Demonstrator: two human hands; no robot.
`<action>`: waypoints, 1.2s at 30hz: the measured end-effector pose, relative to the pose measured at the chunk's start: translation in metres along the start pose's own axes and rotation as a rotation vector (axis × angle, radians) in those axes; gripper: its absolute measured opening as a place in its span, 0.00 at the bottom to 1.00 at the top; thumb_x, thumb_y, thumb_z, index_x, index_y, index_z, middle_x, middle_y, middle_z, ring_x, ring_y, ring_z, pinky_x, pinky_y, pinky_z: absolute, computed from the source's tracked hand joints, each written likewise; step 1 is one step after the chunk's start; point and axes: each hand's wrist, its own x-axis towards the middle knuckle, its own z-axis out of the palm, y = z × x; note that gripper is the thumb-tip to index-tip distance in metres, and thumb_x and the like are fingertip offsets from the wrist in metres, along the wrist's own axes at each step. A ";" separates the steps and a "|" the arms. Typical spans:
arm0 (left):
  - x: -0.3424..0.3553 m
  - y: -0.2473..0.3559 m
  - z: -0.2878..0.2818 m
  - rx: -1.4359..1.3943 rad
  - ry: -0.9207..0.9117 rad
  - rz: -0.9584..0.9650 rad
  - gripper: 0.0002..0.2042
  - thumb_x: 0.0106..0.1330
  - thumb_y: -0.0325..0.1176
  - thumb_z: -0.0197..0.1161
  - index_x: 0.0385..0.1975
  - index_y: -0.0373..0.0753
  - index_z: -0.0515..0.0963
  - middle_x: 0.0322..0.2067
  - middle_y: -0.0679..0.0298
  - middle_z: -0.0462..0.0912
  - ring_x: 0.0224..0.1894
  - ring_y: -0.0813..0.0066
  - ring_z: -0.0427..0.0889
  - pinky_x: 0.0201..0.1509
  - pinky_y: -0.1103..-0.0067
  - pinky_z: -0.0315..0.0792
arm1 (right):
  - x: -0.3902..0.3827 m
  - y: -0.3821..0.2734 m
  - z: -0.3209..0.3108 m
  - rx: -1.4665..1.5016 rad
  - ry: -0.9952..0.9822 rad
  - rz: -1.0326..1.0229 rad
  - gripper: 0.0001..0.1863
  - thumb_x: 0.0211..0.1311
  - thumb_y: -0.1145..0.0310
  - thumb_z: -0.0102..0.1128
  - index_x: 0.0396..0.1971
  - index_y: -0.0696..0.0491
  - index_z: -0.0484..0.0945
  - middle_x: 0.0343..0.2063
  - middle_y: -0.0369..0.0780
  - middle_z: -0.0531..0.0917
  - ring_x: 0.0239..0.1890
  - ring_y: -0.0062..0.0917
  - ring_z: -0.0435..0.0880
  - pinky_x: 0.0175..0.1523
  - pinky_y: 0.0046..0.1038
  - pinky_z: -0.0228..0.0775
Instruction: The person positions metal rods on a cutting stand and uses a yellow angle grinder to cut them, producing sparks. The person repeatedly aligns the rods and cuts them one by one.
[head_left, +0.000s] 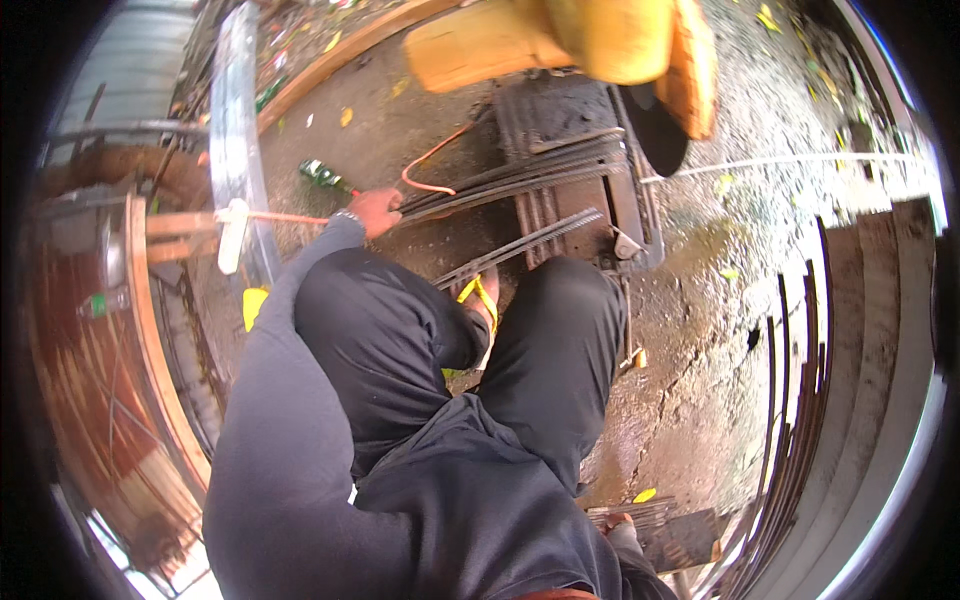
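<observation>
My left hand point(376, 211) is closed at the near-left end of a bundle of dark ribbed steel rods point(510, 183). Their far ends lie across a rusty metal bench machine point(577, 215). A second, shorter bundle of rods point(530, 245) slants from beside my foot onto the same machine. Low at the right, my right hand point(618, 521) shows only in small part, at a pile of short dark rods point(645, 514); its fingers are too small and hidden to read. A green bottle point(322, 174) lies just beyond my left hand.
My foot in a yellow-strapped sandal point(480, 297) is between my knees. Yellow machine covers point(620, 40) and a dark disc point(655, 130) stand ahead. An orange cable point(425, 165) curls over the ground. Long boards point(880, 330) line the right; a rusty sheet point(85, 350) is left.
</observation>
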 end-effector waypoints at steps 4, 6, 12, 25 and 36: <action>-0.004 -0.022 0.040 -0.043 0.108 -0.055 0.12 0.63 0.35 0.61 0.44 0.39 0.79 0.43 0.53 0.86 0.48 0.51 0.85 0.52 0.61 0.77 | -0.111 -0.107 0.008 -0.143 0.024 -0.288 0.22 0.71 0.49 0.60 0.24 0.52 0.81 0.19 0.37 0.81 0.19 0.26 0.77 0.25 0.35 0.71; -0.010 -0.024 0.061 -0.090 0.183 -0.096 0.10 0.63 0.33 0.60 0.42 0.39 0.78 0.41 0.53 0.85 0.47 0.51 0.85 0.51 0.61 0.77 | -0.176 -0.166 0.009 -0.193 0.042 -0.412 0.24 0.69 0.47 0.62 0.24 0.53 0.81 0.19 0.35 0.81 0.19 0.22 0.76 0.23 0.30 0.66; -0.029 -0.011 0.099 -0.310 0.424 -0.173 0.12 0.62 0.27 0.61 0.46 0.39 0.77 0.42 0.54 0.81 0.47 0.52 0.83 0.52 0.62 0.76 | -0.339 -0.310 0.009 -0.258 0.296 -1.086 0.20 0.72 0.55 0.60 0.31 0.59 0.83 0.18 0.37 0.80 0.17 0.21 0.76 0.22 0.28 0.66; -0.004 -0.069 0.067 0.487 0.152 -0.362 0.10 0.68 0.33 0.57 0.38 0.44 0.87 0.45 0.63 0.83 0.53 0.61 0.81 0.52 0.62 0.79 | -0.631 -0.587 0.191 -1.081 0.172 -1.809 0.24 0.71 0.51 0.61 0.47 0.61 0.82 0.38 0.52 0.86 0.43 0.42 0.86 0.49 0.38 0.74; -0.044 -0.055 -0.040 0.267 0.473 -0.646 0.05 0.66 0.39 0.66 0.36 0.54 0.89 0.44 0.57 0.80 0.51 0.51 0.82 0.52 0.55 0.79 | -0.569 -0.707 0.365 -1.174 0.491 -1.732 0.23 0.66 0.49 0.64 0.51 0.52 0.85 0.48 0.50 0.87 0.53 0.44 0.86 0.56 0.45 0.78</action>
